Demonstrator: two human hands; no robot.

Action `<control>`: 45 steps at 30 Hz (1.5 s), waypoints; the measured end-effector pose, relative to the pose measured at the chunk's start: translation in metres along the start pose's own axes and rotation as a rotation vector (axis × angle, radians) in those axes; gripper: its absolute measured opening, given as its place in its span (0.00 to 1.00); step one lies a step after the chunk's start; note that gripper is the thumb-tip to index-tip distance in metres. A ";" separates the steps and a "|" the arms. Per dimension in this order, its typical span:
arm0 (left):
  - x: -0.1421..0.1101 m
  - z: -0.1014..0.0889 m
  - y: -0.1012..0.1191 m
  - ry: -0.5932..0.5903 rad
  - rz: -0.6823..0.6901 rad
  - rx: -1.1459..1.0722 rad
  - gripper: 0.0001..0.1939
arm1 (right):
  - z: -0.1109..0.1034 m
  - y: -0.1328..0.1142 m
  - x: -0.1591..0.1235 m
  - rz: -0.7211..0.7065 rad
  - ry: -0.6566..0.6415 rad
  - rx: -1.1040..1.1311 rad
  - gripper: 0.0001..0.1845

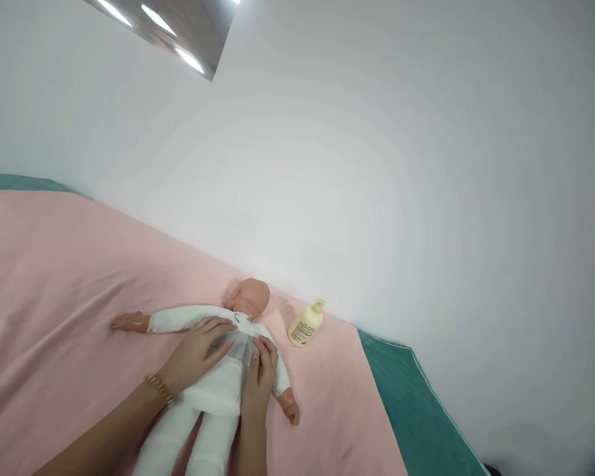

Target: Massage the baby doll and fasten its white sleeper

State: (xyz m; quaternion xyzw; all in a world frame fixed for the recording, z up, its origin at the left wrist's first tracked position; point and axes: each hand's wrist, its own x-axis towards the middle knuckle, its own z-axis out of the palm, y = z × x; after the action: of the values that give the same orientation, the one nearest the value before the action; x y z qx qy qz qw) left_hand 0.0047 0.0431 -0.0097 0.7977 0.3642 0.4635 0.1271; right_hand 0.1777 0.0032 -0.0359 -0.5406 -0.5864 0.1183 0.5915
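A baby doll [213, 390] in white clothes lies stretched out, its bare head [252, 297] toward the wall and its arms spread; no facial features show. A sheer whitish piece of material [240, 346] lies over its upper torso, between my hands. My left hand [198, 350], with a gold-coloured bracelet [158, 389] at the wrist, rests on the left side of the torso, fingers extended and thumb apart. On the other side, my right hand [262, 370] touches the torso with slightly bent fingers, beside the sheer material's edge. Parts of the material under my fingers are hidden.
A pale yellow pump bottle [306, 324] with printed text stands right of the doll's head, near the white wall [377, 165]. Pink cloth [64, 264] with creases covers the surface. Green covering [406, 377] shows at the right. A reflective panel [188, 33] hangs at upper left.
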 end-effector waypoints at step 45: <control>-0.056 -0.009 0.014 -0.116 0.088 -0.059 0.12 | -0.012 -0.037 -0.050 -0.083 -0.187 -0.128 0.16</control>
State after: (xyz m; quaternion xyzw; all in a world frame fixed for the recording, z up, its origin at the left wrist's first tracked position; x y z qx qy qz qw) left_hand -0.0134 -0.0069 -0.0333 0.8344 0.3069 0.4322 0.1508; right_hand 0.1555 -0.0563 -0.0325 -0.5390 -0.6672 0.1061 0.5031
